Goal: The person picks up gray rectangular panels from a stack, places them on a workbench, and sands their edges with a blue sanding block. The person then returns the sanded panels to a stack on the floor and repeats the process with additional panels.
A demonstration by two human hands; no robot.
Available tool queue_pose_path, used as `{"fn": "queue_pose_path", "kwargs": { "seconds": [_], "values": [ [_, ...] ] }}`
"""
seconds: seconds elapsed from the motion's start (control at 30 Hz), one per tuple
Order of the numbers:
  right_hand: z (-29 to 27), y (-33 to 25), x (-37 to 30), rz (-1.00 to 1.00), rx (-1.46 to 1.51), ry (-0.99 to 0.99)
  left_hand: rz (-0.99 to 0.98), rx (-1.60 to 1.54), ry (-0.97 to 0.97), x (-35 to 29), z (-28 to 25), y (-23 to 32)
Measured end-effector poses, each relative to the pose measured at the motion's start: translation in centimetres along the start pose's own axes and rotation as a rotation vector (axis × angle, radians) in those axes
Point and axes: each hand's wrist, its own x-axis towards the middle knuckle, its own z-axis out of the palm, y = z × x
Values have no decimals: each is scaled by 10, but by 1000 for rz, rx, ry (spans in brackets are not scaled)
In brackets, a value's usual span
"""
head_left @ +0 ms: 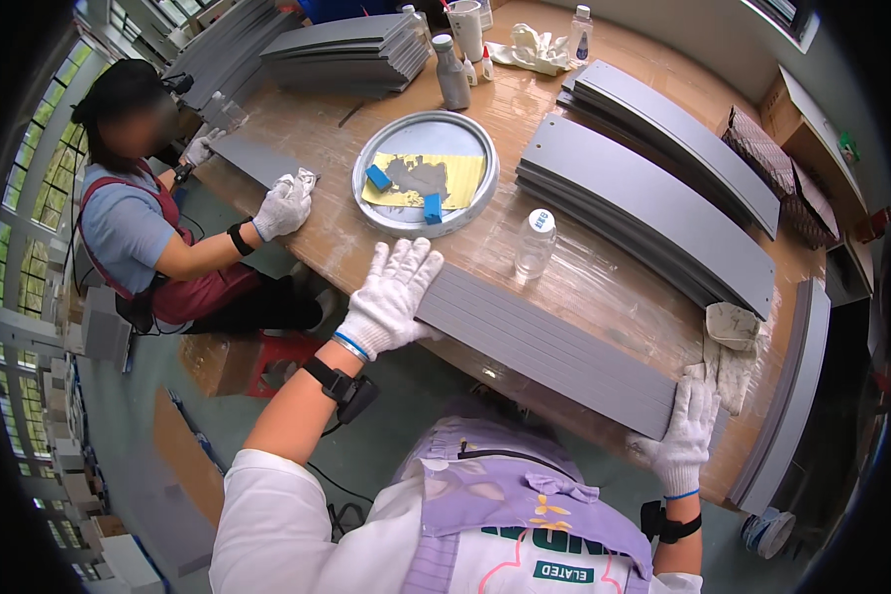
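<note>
At the near edge of the wooden surface (604,287): one stack of long grey panels (544,346), lying flat and slantwise, its near end overhanging the edge; left hand (391,297), white knit glove, laid flat on the stack's far-left end, fingers spread and not closed round anything; right hand (685,436), same glove, cupped against the stack's near-right end, fingers curled over the corner; just beyond that hand, a crumpled stained cloth (733,342) on the surface; beside the stack's far side, a small clear bottle (536,242) with white cap, upright; further in, a round metal tray (426,173) holding a yellow sheet (460,178) smeared grey and two blue blocks (432,208); to the right, two more stacks of grey panels (653,208), curved by the lens; at the far side, a grey bottle (452,74), a white cup (466,28), a white rag (530,48) and a further pile of panels (351,49); at left, a second person seated, gloved hand (285,205) pressing a cloth onto a single grey panel (252,158).
</note>
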Motion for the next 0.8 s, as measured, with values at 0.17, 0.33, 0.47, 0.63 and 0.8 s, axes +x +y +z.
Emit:
{"fn": "queue_pose_path", "kwargs": {
  "seconds": [0.17, 0.33, 0.47, 0.63, 0.8],
  "values": [
    [0, -1, -1, 2, 13, 0, -507, -447, 148, -48, 22, -63],
    [3, -1, -1, -47, 3, 15, -442, -1523, 258, -42, 43, -57],
    [7, 2, -2, -48, -28, -3, -556, -1455, 104, -27, 19, -45],
    [15, 11, -4, -82, -98, -15, -605, -1061, -135, 0, -11, -33],
    [18, 18, -7, -74, -154, -41, -602, -1100, -232, 7, -9, -44]
  ]
}}
